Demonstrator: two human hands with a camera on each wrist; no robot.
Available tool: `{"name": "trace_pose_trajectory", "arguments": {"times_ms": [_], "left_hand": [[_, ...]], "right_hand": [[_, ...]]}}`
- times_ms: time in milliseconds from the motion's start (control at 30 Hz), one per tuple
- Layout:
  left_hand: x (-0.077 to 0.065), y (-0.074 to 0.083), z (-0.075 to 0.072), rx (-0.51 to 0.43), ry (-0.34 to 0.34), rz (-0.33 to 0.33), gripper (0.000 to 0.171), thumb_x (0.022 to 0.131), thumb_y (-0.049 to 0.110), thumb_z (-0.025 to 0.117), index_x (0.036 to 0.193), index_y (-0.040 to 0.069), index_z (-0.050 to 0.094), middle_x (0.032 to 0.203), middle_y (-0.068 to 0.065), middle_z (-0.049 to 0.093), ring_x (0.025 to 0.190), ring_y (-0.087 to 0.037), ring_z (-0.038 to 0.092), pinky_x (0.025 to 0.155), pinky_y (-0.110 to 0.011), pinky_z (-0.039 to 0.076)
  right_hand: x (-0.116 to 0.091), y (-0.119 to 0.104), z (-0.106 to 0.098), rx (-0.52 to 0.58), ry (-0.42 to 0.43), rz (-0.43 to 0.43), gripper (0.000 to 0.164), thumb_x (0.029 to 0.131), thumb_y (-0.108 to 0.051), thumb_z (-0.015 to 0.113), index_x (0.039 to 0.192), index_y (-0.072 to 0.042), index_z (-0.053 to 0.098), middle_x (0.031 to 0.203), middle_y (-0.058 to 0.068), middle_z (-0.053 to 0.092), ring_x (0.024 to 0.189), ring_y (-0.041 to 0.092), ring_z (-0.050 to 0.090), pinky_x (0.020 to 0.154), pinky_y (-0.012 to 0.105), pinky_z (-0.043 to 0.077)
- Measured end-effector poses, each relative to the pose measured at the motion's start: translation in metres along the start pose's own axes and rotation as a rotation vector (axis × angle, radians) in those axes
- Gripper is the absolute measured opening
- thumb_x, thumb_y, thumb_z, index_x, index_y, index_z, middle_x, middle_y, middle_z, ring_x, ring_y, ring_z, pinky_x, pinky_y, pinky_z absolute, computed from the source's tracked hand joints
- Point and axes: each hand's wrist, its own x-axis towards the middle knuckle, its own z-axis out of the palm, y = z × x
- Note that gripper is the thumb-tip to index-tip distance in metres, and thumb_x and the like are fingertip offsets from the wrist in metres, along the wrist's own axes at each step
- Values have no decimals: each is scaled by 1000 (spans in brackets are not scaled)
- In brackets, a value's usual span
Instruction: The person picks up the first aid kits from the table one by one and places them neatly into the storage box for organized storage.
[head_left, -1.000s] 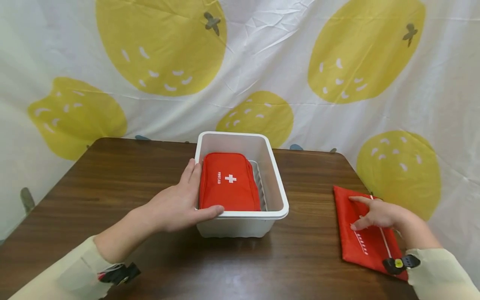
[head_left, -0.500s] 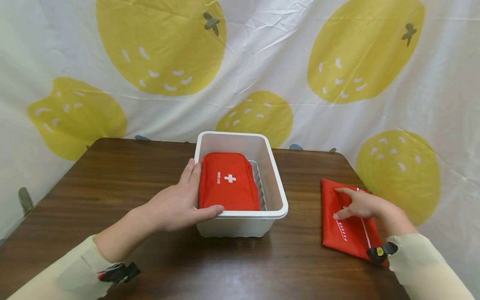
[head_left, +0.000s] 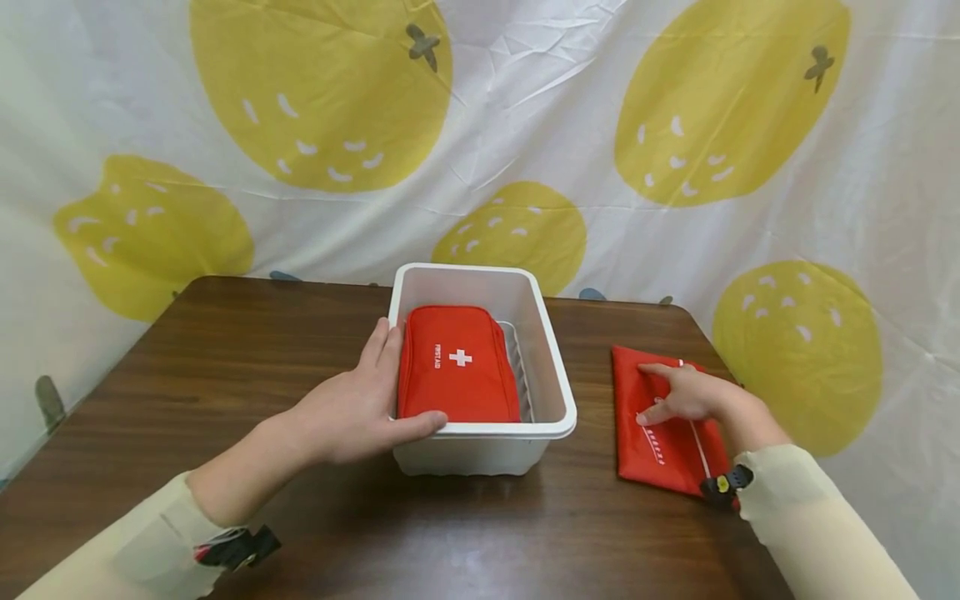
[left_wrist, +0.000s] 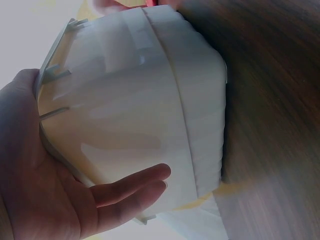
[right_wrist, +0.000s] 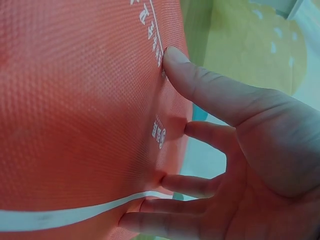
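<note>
A white plastic basket [head_left: 480, 454] stands mid-table in the head view. My left hand [head_left: 348, 417] holds its near left corner, thumb over the front rim; in the left wrist view the fingers [left_wrist: 135, 192] lie along the outer wall. Inside the basket, toward its left side, lies a red first aid bag [head_left: 459, 385] with a white cross. To the right, a flat red pouch [head_left: 656, 471] with white lettering and a white stripe lies on the table. The spread fingertips of my right hand [head_left: 690, 396] press on its top.
The brown wooden table [head_left: 262, 358] ends at a white curtain [head_left: 525, 125] with yellow fruit prints behind it. A strip of bare tabletop [head_left: 588, 433] separates basket and pouch. The pouch is near the table's right edge.
The red pouch has slid left and slightly away from me across the table, under my right fingertips, closer to the basket. My left hand and the basket stay put.
</note>
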Motion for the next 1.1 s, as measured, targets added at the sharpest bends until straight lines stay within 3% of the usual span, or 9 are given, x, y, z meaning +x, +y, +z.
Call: {"name": "trace_pose_trajectory", "arguments": {"times_ms": [100,300,667,900,1100], "left_hand": [[0,0,0,0,-2,-2,134,91,83,63,176,5,-4,185,-19,-6,105,-32,77,94,-49,63],[-1,1,-1,0,-3,-11,134,91,83,63,176,6,-5,185,-19,-6,106,-33,77,95,-50,63],[-1,1,0,2,-2,-1,133,92,83,63,176,5,-4,185,-19,-7,104,-32,78,96,-50,63],[-1,1,0,6,1,-2,133,92,82,63,176,5,-4,185,-19,-6,102,-32,78,94,-49,63],[-1,1,1,5,0,-2,133,92,83,63,176,5,-4,185,-19,-7,102,-32,78,95,-49,63]], "right_hand": [[2,-5,0,1,-3,4,109,89,-41,90,172,-6,28,158,45,33,139,59,36,105,62,55],[8,-14,-1,-6,-16,-5,109,90,-40,89,173,-7,27,153,38,48,135,52,47,107,63,54],[17,-28,4,-23,15,-9,108,89,-42,90,173,-9,30,154,37,48,139,54,43,109,63,53],[17,-40,8,-29,5,-7,109,89,-43,90,173,-10,30,163,43,32,145,60,35,109,68,52],[14,-50,13,-54,20,-33,108,88,-45,90,172,-11,33,162,42,36,146,59,37,110,68,52]]}}
